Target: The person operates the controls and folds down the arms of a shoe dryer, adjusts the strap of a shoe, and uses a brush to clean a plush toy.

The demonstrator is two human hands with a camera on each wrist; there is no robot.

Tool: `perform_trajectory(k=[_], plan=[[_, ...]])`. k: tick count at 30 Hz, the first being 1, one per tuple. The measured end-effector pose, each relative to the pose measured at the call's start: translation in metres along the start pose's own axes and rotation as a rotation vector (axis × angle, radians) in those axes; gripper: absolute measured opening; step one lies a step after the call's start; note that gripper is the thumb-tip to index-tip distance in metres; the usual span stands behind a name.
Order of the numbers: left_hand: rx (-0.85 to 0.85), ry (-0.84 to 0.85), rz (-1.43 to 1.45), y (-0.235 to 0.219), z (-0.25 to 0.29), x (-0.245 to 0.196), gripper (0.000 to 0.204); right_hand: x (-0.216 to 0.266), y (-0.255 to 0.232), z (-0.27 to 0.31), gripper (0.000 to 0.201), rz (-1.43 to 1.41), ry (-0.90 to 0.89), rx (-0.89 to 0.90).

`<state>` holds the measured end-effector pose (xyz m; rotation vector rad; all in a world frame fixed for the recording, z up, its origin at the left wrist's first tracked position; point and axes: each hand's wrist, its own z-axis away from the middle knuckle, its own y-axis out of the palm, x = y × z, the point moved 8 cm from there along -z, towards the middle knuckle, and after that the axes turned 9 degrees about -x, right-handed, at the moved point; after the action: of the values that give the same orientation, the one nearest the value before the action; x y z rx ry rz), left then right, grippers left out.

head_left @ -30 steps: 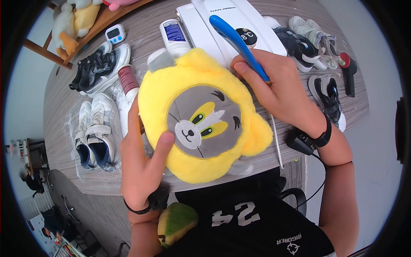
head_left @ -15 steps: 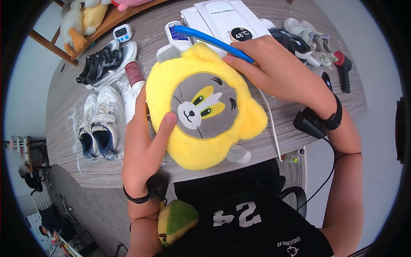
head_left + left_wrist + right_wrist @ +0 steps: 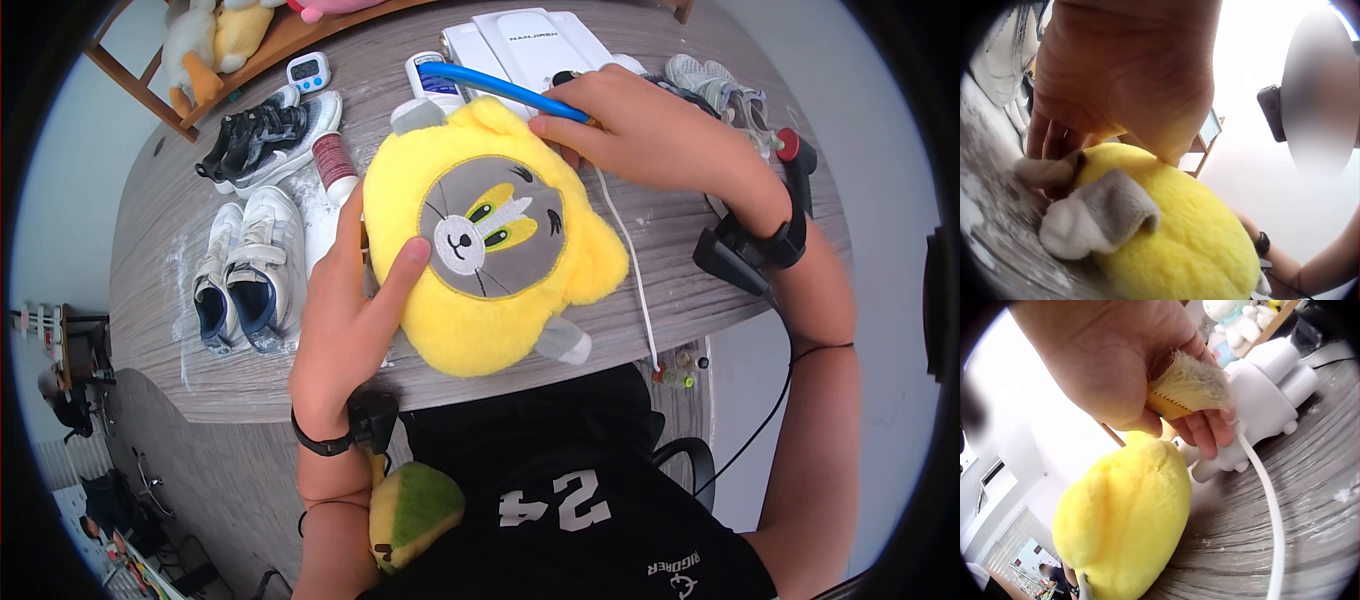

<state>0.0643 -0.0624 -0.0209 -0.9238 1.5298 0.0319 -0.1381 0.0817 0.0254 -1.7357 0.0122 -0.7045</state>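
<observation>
A yellow plush toy (image 3: 475, 345) with a grey embroidered cat face lies face up near the front of the table. My left hand (image 3: 345, 310) grips its left side, thumb on the face's edge and fingers underneath. Small grey-and-white plush limbs (image 3: 1116, 206) stick out beside that hand in the left wrist view. At the toy's upper right, my right hand (image 3: 650, 130) holds a brush (image 3: 500, 88) by its blue handle, which points left across the toy's top. Its pale bristles (image 3: 1194, 381) show under the palm in the right wrist view, above the toy.
White shoes (image 3: 250, 265) and black shoes (image 3: 265, 140) stand at left, near a red-labelled bottle (image 3: 336, 165) and a timer (image 3: 308, 72). Behind the toy are a white bottle (image 3: 432, 78) and white NANJIREN appliance (image 3: 530, 45); its cord (image 3: 632, 265) runs right of the toy. More shoes (image 3: 715, 85) stand right.
The brush handle has swung from pointing steeply away to lying flatter, toward the left. My left hand keeps its hold on the plush toy. The head view has shifted a little.
</observation>
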Motion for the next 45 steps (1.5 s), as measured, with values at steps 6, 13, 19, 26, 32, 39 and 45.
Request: perform_trajectory(k=[6, 13, 19, 26, 32, 39, 45], plan=[[0.016, -0.033, 0.016, 0.001, 0.002, -0.001, 0.069, 0.006, -0.002, 0.022, 0.033, -0.026, -0.067, -0.181], [0.053, -0.071, 0.125, 0.006, 0.001, 0.001, 0.073, -0.009, 0.008, 0.028, 0.026, -0.106, -0.076, -0.338], [0.081, -0.163, 0.157, 0.007, 0.0, 0.008, 0.075, -0.01, 0.009, 0.032, 0.022, -0.165, -0.066, -0.445], [0.064, -0.178, 0.236, 0.011, -0.003, 0.017, 0.069, -0.018, 0.01, 0.037, 0.021, -0.196, -0.056, -0.574], [0.097, -0.201, 0.219, 0.014, -0.004, 0.019, 0.062, -0.021, 0.009, 0.04, 0.021, -0.198, -0.041, -0.657], [0.098, -0.239, 0.235, 0.013, -0.003, 0.021, 0.064, -0.023, 0.014, 0.04, 0.024, -0.142, -0.054, -0.685], [0.076, -0.228, 0.245, 0.013, -0.001, 0.018, 0.066, -0.022, 0.012, 0.039, 0.026, -0.15, -0.096, -0.711]])
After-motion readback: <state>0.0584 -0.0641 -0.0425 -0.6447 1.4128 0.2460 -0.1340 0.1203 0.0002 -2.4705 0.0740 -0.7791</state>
